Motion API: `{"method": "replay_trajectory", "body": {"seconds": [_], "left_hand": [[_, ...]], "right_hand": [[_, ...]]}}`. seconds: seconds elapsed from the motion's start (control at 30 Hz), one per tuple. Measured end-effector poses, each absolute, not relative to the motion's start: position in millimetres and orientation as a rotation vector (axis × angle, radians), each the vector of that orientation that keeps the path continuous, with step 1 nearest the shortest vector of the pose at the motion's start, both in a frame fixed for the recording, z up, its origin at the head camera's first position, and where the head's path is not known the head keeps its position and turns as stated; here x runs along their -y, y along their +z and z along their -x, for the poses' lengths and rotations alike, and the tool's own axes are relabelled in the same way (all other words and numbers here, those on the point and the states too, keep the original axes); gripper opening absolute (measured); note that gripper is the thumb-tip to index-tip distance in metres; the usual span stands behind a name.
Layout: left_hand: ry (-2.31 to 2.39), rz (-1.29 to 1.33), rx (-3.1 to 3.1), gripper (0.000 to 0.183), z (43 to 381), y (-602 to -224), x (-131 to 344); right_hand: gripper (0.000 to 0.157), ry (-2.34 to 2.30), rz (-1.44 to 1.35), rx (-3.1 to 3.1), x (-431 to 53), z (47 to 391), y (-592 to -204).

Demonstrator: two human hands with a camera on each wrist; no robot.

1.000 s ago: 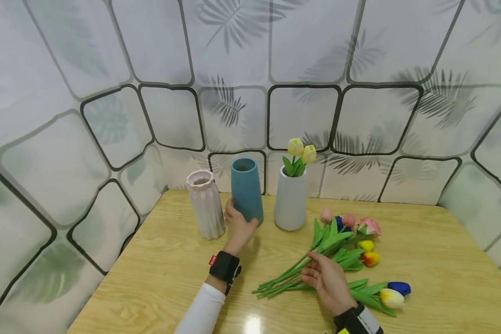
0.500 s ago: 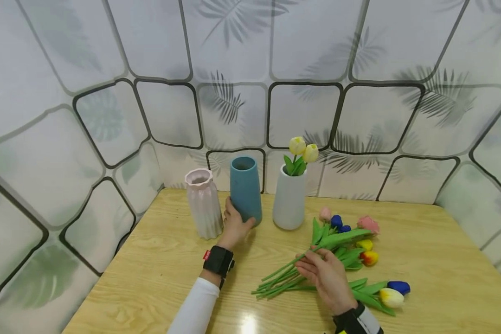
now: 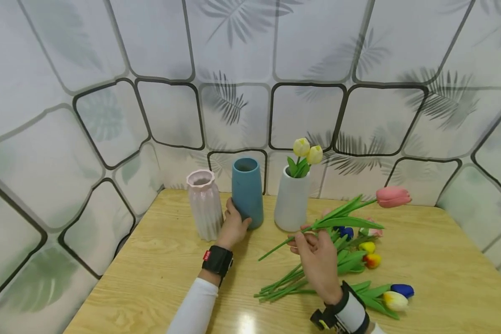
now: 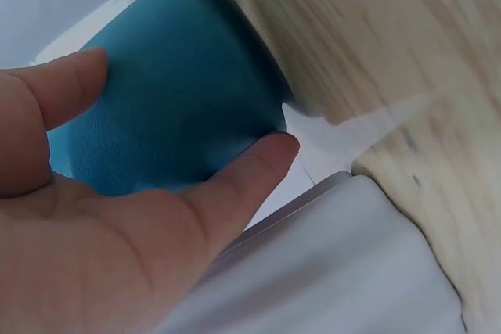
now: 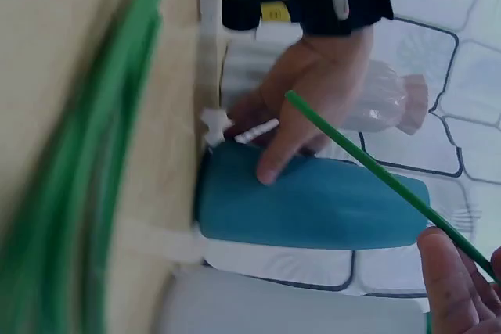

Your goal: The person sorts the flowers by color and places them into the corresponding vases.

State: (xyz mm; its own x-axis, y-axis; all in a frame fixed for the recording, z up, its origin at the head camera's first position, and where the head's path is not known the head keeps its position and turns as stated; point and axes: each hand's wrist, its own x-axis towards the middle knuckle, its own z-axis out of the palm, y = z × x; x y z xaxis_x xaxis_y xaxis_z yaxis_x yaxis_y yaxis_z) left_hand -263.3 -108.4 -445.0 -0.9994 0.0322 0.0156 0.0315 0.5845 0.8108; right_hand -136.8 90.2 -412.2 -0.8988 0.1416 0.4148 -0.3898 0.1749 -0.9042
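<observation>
I find a red tag (image 3: 206,255) on the left wristband (image 3: 218,260), its pale marks too small for me to read. My right wrist camera also picks up a yellow label (image 5: 275,11) there (just as illegible from here), which the head view doesn't show. The left hand (image 3: 234,228) has its fingers wrapped round the lower body of the blue vase (image 3: 248,188), thumb on the right side. Right of the blue vase, a white vase (image 3: 292,204) holds two pale yellow tulips (image 3: 301,147); left of it stands a fluted pink vase (image 3: 205,206), upright. The right hand (image 3: 320,263) pinches the stem of a pink tulip (image 3: 348,222), to the right of the blue vase and nearer me, above a bundle of flowers (image 3: 350,263). Only the head view gives me the tulip's bloom; the right wrist view has its bare stem crossing in front of the blue vase.
</observation>
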Motion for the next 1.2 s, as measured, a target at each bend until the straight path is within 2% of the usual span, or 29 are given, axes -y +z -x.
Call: {"method": "replay_trajectory", "body": {"seconds": [0.27, 0.53, 0.8, 1.2], "left_hand": [[1.419, -0.067, -2.825, 0.083, 263, -441, 109], [1.403, -0.107, -2.836, 0.082, 260, -441, 109], [1.406, -0.098, -2.836, 0.080, 258, -441, 111], [1.375, -0.105, -2.826, 0.083, 257, -439, 113]], "right_hand": [[0.013, 1.314, -0.430, 1.984, -76, 174, -393], [0.019, 1.279, -0.492, 2.048, -64, 195, -369], [0.015, 1.110, -0.645, 1.838, -51, 217, -343], [0.015, 1.038, -0.675, 1.788, -43, 229, -331]]}}
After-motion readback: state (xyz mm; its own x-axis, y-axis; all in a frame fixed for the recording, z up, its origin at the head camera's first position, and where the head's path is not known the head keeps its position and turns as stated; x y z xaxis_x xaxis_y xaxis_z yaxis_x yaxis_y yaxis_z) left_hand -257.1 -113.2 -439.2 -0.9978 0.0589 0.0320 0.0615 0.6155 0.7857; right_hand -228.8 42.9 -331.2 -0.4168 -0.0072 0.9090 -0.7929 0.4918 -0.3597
